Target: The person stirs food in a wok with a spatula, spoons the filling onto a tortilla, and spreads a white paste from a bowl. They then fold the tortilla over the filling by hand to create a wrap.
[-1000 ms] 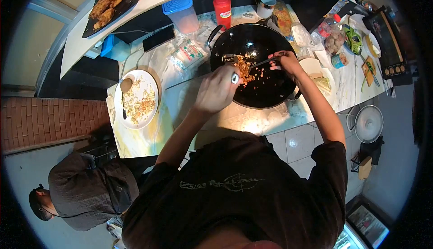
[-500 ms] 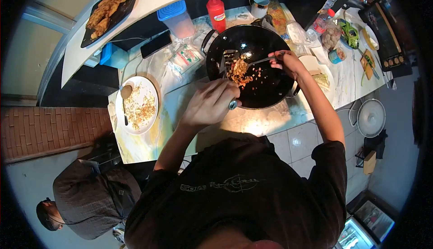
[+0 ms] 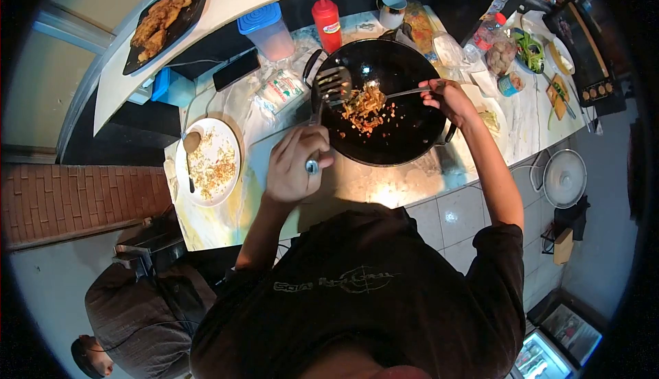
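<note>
A black two-handled wok [image 3: 405, 142] sits on the counter with a heap of chopped, reddish-brown food [image 3: 364, 110] in it and small bits scattered around. My left hand [image 3: 296, 163] is wrapped round the handle of a slotted spatula [image 3: 334, 85], whose slotted head is over the wok's left side, beside the food. My right hand [image 3: 451, 102], over the wok's right rim, grips a thin metal utensil [image 3: 410, 93]. Its far end meets the heap, so I cannot make out its shape.
Left of the wok are a white plate [image 3: 230, 145] with food scraps and a ladle, a phone [image 3: 237, 69] and a plastic packet [image 3: 281, 90]. A red squeeze bottle [image 3: 327, 25] and enamel mug [image 3: 392, 12] stand behind. Another person [image 3: 147, 310] is at lower left.
My left hand has drawn left, taking the spatula from the food to the wok's left side. The heap looks more spread out. My right hand shifted slightly right; the other person moved lower in view.
</note>
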### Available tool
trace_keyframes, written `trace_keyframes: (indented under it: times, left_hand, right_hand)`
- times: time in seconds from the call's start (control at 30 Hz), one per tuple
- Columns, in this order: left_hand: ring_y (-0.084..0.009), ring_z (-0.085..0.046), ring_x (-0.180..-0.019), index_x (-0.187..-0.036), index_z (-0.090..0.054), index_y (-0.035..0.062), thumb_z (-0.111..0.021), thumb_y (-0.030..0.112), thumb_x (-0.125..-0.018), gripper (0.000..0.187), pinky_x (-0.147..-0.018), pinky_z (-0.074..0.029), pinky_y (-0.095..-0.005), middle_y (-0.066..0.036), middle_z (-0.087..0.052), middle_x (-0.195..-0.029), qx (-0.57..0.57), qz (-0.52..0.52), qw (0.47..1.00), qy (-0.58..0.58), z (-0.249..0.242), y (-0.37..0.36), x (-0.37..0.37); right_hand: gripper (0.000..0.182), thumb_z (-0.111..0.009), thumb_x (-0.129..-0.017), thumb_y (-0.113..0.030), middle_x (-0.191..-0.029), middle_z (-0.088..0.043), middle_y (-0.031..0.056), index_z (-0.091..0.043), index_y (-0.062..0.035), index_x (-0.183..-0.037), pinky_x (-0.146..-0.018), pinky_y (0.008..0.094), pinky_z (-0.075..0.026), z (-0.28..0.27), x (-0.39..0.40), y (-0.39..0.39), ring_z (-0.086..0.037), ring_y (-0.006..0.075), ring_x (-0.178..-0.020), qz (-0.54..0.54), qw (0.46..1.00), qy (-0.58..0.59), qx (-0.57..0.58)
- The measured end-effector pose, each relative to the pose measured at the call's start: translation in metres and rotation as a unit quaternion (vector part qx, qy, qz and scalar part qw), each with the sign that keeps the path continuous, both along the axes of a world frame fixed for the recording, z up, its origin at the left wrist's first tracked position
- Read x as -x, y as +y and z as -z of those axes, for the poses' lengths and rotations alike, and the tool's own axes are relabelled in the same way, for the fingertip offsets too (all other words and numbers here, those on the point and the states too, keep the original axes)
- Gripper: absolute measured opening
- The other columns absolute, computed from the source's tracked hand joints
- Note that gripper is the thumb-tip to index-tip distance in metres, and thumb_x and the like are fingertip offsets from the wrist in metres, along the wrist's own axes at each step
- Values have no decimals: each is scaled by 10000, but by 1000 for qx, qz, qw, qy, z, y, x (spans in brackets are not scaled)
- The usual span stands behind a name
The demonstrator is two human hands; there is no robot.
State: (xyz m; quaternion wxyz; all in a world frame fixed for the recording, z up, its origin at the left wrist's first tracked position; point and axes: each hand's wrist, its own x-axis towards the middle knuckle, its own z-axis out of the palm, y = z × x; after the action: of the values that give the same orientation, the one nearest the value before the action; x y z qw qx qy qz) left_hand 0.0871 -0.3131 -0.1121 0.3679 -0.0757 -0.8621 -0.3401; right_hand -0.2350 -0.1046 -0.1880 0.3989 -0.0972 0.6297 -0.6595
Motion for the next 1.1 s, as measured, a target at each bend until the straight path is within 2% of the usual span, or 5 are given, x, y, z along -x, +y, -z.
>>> trace_keyframes:
  times: [0.1, 0.23, 0.57, 0.87, 1.1]
  left_hand:
    - [-347, -608, -795, -923, -501, 34, -654, 16, -793, 201, -711, -502, -411, -155, -599, -896, -13, -67, 998, -4, 12, -1, 5]
    - [-347, -607, -799, -918, -512, 20, -607, 47, -859, 115, -718, -500, -396, -155, -593, -892, -41, -75, 996, -18, 22, 2, 11]
    - [-331, -608, -788, -929, -516, 13, -597, 37, -865, 105, -715, -500, -373, -147, -586, -884, -118, -76, 990, -35, 36, 14, 10]
    - [-247, -605, -794, -997, -489, 0, -509, 49, -941, 77, -749, -501, -329, -163, -603, -909, -206, -95, 974, -14, 41, 26, 4]
    - [-188, -586, -801, -1021, -480, -6, -457, 62, -972, 87, -759, -490, -301, -140, -604, -920, -329, -106, 938, -8, 50, 22, 2]
  right_hand:
    - [252, -449, -1001, -96, -877, -621, 128, -604, 95, -1054, -722, 305, -592, -4, -1, 2, -622, 179, -756, 0, 1000, 27, -1]
    - [256, -442, -1004, -101, -874, -621, 123, -605, 88, -1056, -718, 305, -591, -18, -10, 3, -626, 182, -764, 17, 997, 63, -34]
    - [279, -442, -1013, -135, -858, -624, 109, -610, 77, -1077, -711, 302, -578, -50, -62, 24, -618, 154, -745, 96, 990, 108, 4]
    - [315, -441, -1029, -201, -834, -626, 90, -626, 48, -1089, -681, 280, -552, -50, -119, 40, -609, 140, -694, 169, 978, 122, 11]
    - [314, -443, -1030, -202, -834, -624, 91, -621, 51, -1084, -682, 285, -560, -43, -140, 39, -608, 137, -700, 204, 971, 125, 17]
